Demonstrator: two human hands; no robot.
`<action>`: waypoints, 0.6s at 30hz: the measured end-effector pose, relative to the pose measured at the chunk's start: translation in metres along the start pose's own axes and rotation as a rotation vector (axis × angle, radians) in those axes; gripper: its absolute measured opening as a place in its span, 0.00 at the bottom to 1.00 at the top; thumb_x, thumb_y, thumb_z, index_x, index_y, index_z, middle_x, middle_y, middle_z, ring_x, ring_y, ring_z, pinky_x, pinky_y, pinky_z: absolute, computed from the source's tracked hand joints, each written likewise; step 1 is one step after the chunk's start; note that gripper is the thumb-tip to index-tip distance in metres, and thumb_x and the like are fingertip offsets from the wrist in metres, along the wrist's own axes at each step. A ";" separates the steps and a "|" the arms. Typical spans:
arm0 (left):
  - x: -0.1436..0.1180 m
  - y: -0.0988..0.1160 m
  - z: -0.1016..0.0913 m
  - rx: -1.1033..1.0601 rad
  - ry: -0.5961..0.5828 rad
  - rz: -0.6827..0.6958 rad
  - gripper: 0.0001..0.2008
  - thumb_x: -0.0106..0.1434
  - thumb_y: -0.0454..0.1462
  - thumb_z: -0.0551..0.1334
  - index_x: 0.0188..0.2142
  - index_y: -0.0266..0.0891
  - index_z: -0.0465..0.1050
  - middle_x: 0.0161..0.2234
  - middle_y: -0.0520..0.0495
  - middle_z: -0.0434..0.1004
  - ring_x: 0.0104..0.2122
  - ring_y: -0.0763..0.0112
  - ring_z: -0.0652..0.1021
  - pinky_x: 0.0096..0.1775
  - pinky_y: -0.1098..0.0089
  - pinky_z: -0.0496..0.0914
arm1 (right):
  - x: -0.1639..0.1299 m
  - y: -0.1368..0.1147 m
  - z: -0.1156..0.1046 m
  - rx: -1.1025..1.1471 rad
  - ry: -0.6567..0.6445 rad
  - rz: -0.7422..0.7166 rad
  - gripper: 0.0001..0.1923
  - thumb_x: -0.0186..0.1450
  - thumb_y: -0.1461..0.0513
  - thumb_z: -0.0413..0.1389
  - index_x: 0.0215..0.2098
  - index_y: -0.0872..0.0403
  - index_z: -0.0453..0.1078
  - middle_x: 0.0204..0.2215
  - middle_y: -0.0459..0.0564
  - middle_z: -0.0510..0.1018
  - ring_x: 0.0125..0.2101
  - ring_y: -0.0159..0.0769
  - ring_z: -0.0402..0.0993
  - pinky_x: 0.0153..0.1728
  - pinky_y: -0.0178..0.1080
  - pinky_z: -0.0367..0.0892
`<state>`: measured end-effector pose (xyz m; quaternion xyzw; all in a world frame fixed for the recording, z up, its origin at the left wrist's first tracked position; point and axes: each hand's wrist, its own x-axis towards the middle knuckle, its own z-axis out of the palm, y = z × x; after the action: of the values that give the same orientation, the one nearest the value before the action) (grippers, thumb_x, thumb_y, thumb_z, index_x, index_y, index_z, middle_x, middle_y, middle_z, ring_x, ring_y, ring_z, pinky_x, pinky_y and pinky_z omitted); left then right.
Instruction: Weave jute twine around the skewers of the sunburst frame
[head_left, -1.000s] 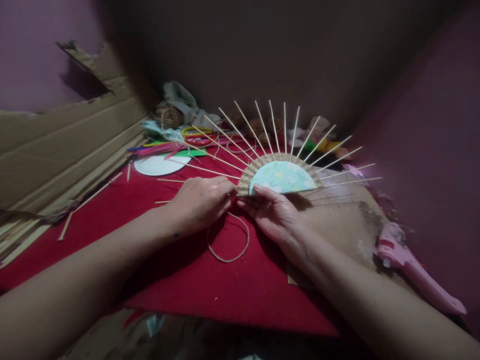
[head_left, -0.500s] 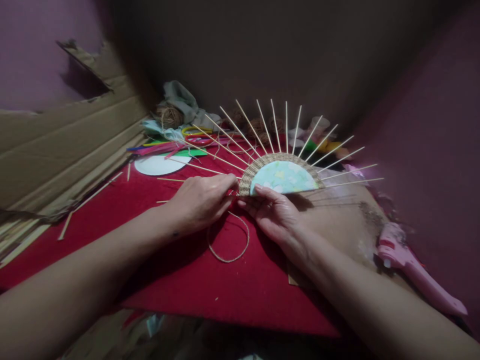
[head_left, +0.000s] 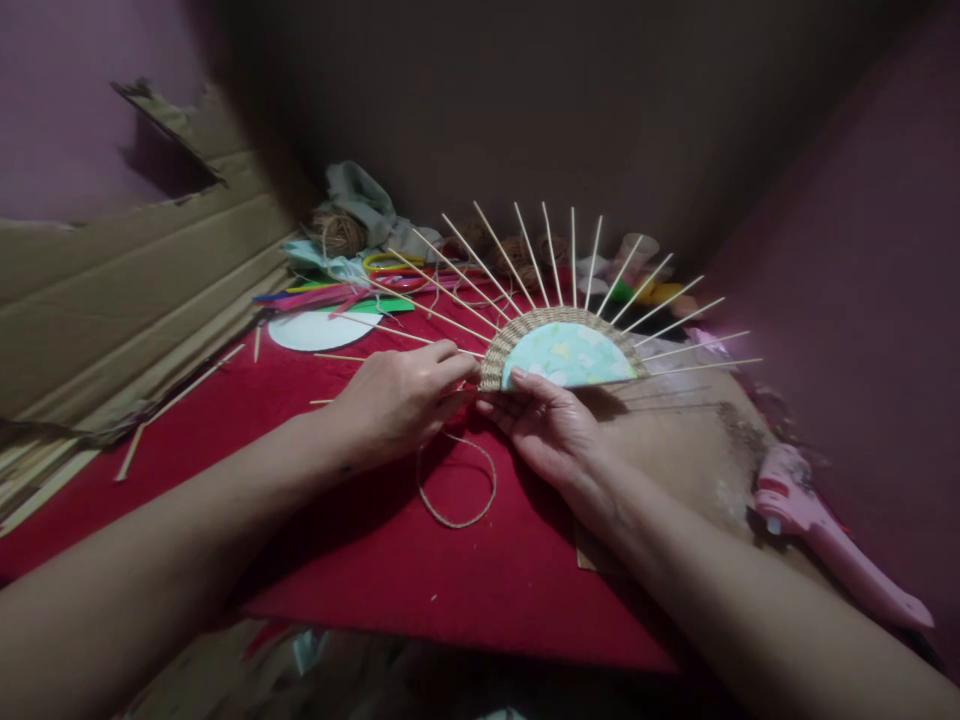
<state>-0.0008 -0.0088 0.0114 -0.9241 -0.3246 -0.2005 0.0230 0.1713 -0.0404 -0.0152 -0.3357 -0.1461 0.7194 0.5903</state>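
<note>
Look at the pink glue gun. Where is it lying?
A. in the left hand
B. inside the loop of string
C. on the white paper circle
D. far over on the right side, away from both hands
D: the pink glue gun lies at the right edge, well apart from the right hand and the left hand, which are both at the woven fan piece.

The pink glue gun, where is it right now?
In the head view, the pink glue gun lies at the far right, on the brown board beside the red cloth, out past the right hand and apart from it.
</note>
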 end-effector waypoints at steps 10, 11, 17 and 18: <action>0.000 0.005 0.008 0.066 0.080 0.020 0.11 0.65 0.38 0.53 0.34 0.36 0.72 0.31 0.47 0.72 0.27 0.73 0.72 0.25 0.74 0.63 | -0.001 0.001 0.001 0.013 -0.014 -0.019 0.03 0.51 0.69 0.59 0.24 0.56 0.71 0.23 0.47 0.77 0.27 0.34 0.72 0.38 0.42 0.70; -0.001 0.005 0.008 0.067 0.090 0.020 0.11 0.65 0.38 0.53 0.35 0.36 0.72 0.32 0.46 0.72 0.28 0.73 0.73 0.25 0.74 0.63 | -0.001 0.001 0.001 0.013 -0.010 -0.019 0.03 0.51 0.69 0.59 0.24 0.56 0.71 0.23 0.47 0.77 0.27 0.34 0.72 0.38 0.42 0.70; -0.001 0.010 0.008 0.099 0.072 -0.027 0.10 0.64 0.38 0.54 0.36 0.36 0.72 0.33 0.45 0.72 0.28 0.71 0.73 0.25 0.72 0.63 | -0.001 0.002 0.001 0.004 -0.010 -0.026 0.04 0.52 0.69 0.60 0.25 0.55 0.70 0.24 0.47 0.76 0.28 0.34 0.72 0.40 0.42 0.69; -0.001 0.011 0.008 0.105 0.063 -0.043 0.10 0.64 0.38 0.54 0.35 0.36 0.72 0.33 0.45 0.73 0.28 0.70 0.73 0.24 0.72 0.63 | -0.001 0.002 0.001 0.002 -0.011 -0.027 0.04 0.52 0.68 0.60 0.25 0.55 0.70 0.25 0.48 0.76 0.28 0.34 0.72 0.41 0.42 0.69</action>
<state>0.0079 -0.0164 0.0044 -0.9077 -0.3535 -0.2125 0.0774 0.1690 -0.0419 -0.0158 -0.3291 -0.1532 0.7133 0.5995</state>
